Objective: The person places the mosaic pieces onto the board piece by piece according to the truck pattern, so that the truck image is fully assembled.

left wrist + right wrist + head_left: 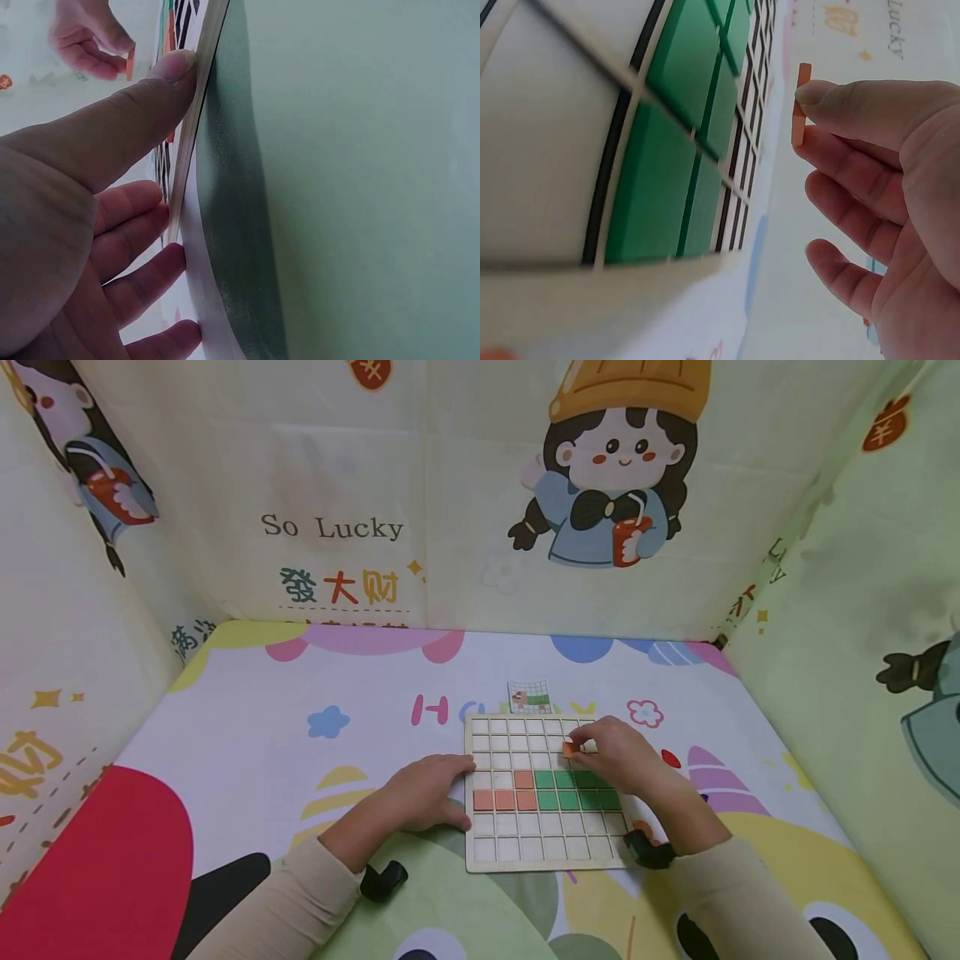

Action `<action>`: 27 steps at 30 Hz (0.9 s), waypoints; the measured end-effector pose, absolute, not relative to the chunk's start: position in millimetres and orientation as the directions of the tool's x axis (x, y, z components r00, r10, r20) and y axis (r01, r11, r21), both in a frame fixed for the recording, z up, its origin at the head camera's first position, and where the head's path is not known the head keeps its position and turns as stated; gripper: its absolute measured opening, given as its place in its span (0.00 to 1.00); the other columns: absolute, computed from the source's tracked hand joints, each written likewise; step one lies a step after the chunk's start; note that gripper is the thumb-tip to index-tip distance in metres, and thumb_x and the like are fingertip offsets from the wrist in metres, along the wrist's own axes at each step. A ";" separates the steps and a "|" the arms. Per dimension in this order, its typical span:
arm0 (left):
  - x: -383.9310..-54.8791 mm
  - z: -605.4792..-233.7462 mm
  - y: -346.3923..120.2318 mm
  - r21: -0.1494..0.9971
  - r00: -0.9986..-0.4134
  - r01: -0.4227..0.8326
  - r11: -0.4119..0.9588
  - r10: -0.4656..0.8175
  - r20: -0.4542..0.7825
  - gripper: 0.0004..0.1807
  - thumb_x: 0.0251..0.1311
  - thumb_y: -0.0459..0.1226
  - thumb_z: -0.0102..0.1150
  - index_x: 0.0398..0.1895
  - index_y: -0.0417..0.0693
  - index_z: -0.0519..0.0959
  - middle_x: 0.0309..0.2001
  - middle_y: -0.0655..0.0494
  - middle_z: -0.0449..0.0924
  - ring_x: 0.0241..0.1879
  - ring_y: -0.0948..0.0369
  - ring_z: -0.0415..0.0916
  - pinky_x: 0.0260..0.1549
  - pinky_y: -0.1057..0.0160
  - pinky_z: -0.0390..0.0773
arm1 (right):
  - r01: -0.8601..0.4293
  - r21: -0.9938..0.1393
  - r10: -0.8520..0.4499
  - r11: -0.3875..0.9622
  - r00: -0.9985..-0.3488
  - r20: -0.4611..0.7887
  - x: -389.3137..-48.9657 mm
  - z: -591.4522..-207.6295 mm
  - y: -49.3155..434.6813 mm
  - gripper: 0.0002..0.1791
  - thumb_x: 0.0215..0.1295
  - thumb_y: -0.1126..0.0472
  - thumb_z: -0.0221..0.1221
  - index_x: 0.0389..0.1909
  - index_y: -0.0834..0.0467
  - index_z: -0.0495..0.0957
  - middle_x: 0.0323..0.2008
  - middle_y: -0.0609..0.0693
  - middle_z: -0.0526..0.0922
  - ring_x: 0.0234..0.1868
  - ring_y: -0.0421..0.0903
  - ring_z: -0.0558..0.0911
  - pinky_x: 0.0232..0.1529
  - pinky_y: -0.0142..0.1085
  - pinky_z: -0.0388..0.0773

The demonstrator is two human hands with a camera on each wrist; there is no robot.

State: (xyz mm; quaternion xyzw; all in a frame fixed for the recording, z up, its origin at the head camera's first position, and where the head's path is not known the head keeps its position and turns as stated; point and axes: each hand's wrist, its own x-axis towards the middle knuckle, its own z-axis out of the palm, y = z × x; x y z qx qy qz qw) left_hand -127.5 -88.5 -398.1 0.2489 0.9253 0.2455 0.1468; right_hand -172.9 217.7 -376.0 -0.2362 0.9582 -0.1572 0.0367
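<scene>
A wooden grid board (551,866) lies on the table with a row of green tiles (567,800) and several salmon-orange tiles (505,800) set in its squares. Over the board's upper right part, my right hand (618,756) pinches a small orange square tile (804,75) between thumb and forefinger, its other fingers loosely bent. The tile stands on edge, apart from the squares in the right wrist view. At the board's left edge rests my left hand (423,793), thumb and fingers extended and touching the wooden rim (196,112). My right hand covers some squares.
A small card (530,697) with a printed grid pattern lies just beyond the board's far edge. Something orange (647,830) shows beside the board under my right wrist. Printed cloth walls (465,468) stand behind and at both sides of the patterned tablecloth (247,735).
</scene>
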 end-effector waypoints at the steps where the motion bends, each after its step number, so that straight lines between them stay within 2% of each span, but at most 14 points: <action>1: -127.5 -398.2 -88.6 0.528 -0.833 0.387 0.756 0.532 -0.150 0.42 0.49 0.43 0.78 0.67 0.40 0.71 0.66 0.45 0.72 0.66 0.47 0.67 0.64 0.48 0.67 | -0.441 -0.318 -0.465 0.839 -0.885 0.001 -173.1 -375.9 215.3 0.13 0.64 0.61 0.68 0.46 0.62 0.85 0.39 0.50 0.86 0.47 0.56 0.79 0.53 0.51 0.77; 13: -127.8 -397.9 -89.1 0.528 -0.833 0.390 0.754 0.534 -0.148 0.42 0.49 0.43 0.78 0.67 0.40 0.71 0.66 0.45 0.72 0.66 0.47 0.67 0.64 0.49 0.67 | -0.497 -0.304 -0.528 0.812 -0.849 -0.021 -174.2 -374.0 193.1 0.10 0.63 0.61 0.68 0.43 0.60 0.86 0.39 0.48 0.86 0.47 0.54 0.79 0.53 0.49 0.77; 20: -127.7 -397.7 -89.0 0.525 -0.832 0.392 0.756 0.534 -0.147 0.42 0.48 0.43 0.78 0.67 0.40 0.71 0.66 0.45 0.72 0.67 0.48 0.67 0.64 0.49 0.67 | -0.503 -0.297 -0.537 0.812 -0.843 -0.041 -175.0 -377.5 182.0 0.13 0.64 0.60 0.67 0.47 0.61 0.85 0.40 0.48 0.85 0.49 0.52 0.78 0.53 0.48 0.77; 27: -127.4 -396.9 -88.7 0.525 -0.834 0.381 0.761 0.528 -0.160 0.43 0.49 0.44 0.78 0.68 0.41 0.71 0.66 0.46 0.72 0.67 0.48 0.67 0.64 0.50 0.67 | -0.512 -0.299 -0.552 0.805 -0.831 -0.065 -176.5 -379.1 170.8 0.12 0.64 0.59 0.67 0.45 0.60 0.85 0.39 0.47 0.85 0.47 0.51 0.78 0.52 0.46 0.76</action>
